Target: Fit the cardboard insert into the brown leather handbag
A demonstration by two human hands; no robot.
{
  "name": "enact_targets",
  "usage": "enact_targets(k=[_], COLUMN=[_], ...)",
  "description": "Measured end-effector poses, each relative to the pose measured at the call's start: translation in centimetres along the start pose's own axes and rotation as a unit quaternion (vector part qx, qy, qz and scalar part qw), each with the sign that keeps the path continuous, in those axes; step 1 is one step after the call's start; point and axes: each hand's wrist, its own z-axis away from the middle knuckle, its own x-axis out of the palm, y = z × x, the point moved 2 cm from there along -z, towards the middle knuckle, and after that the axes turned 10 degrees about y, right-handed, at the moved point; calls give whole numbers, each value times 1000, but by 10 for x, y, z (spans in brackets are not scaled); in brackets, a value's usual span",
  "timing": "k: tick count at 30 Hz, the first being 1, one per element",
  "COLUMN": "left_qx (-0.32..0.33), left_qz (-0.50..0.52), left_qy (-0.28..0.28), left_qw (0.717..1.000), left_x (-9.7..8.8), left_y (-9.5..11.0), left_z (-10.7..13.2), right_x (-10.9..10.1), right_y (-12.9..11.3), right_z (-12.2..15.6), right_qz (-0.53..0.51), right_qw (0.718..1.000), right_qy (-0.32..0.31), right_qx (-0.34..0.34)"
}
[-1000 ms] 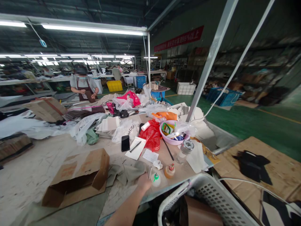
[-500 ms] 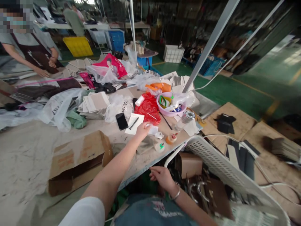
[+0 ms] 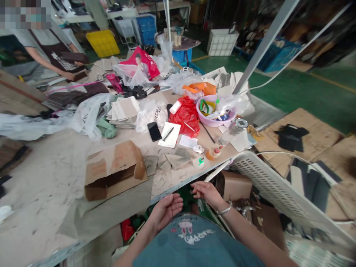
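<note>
My left hand (image 3: 168, 208) is palm up in front of the teal apron (image 3: 180, 241), just off the table's near edge. Its fingers are stretched out and it holds nothing. To the right, my right hand (image 3: 207, 193) has its fingers curled together in a pinch; whatever may be between them is hidden. Beyond the hands, on the table (image 3: 122, 228), lie a white card (image 3: 188, 141), a notepad with a pen (image 3: 168, 134) and a black phone (image 3: 154, 131). Two small bottles, one with a green tip (image 3: 199, 161) and one orange (image 3: 214, 153), stand near the edge.
An open cardboard box (image 3: 114, 167) lies at left. Behind are a red plastic bag (image 3: 185, 118), a pink basin (image 3: 213, 120) and a clear jar (image 3: 236, 129). A white crate (image 3: 280, 185) with brown bags (image 3: 236, 187) stands right. A co-worker (image 3: 52, 52) is at far left.
My left hand has drawn back from the white card to in front of the apron, and its palm now shows. The right hand stays near the edge, fingers curled. The view has tilted downward.
</note>
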Motion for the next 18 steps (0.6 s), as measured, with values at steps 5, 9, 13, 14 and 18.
enact_targets(k=[5,9,13,14,18], left_qx=[48,61,68,70,49], left_qz=[69,107,133,127,77], left_qy=[-3,18,1,-33,-183], left_qw=[996,992,989,989,979], left_x=[21,27,35,39,54], left_y=[-6,-19,-33,-36,-52], left_z=[26,38,50,54,69], right_x=[-1,2,3,3,14], right_y=[-12,-20,-33,-36,-47], right_z=[24,43,59,63,81], right_qz=[160,244,256,248,199], right_qw=[984,958,935,932,920], right_qy=[-42,-20,-9,-23,-151], right_qx=[-64,-150,-247,-262,-303])
